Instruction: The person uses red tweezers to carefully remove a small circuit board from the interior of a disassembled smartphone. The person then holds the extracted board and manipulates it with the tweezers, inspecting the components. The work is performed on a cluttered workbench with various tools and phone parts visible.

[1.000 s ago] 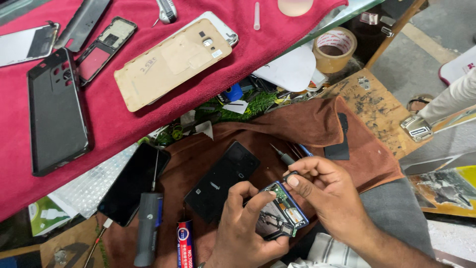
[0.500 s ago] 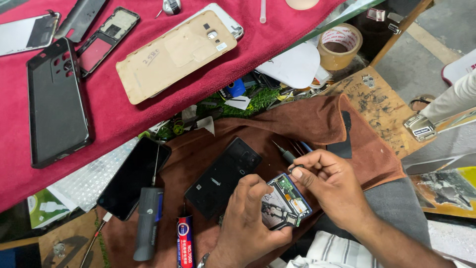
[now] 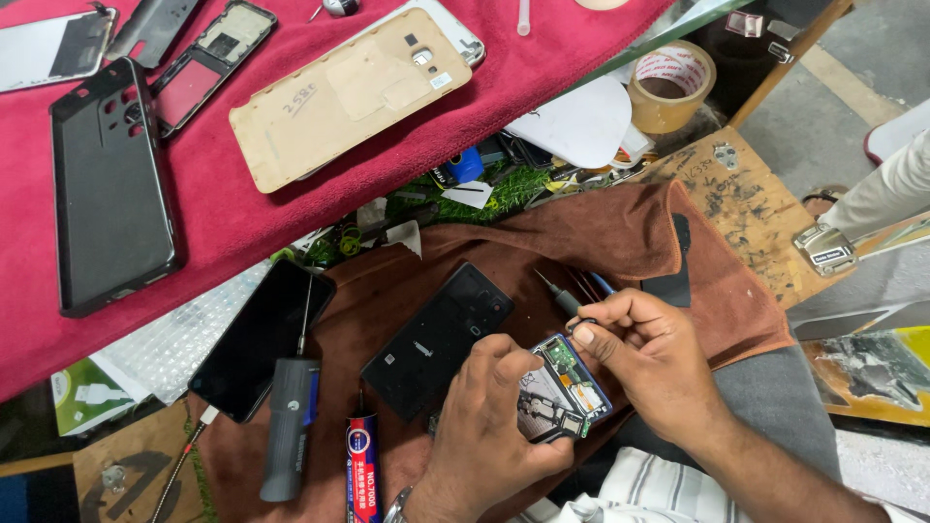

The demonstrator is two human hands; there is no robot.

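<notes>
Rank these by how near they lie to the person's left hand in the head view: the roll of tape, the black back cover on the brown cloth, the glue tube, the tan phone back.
From the left hand:
1. Black back cover, touching range, just upper left.
2. Glue tube, to its left on the cloth.
3. Tan phone back, up on the red cloth, and roll of tape, upper right: too close to call.

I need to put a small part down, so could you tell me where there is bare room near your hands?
Brown cloth is bare between the black back cover and the black strip. Crowded: glue tube, screwdriver, dark phone.
</notes>
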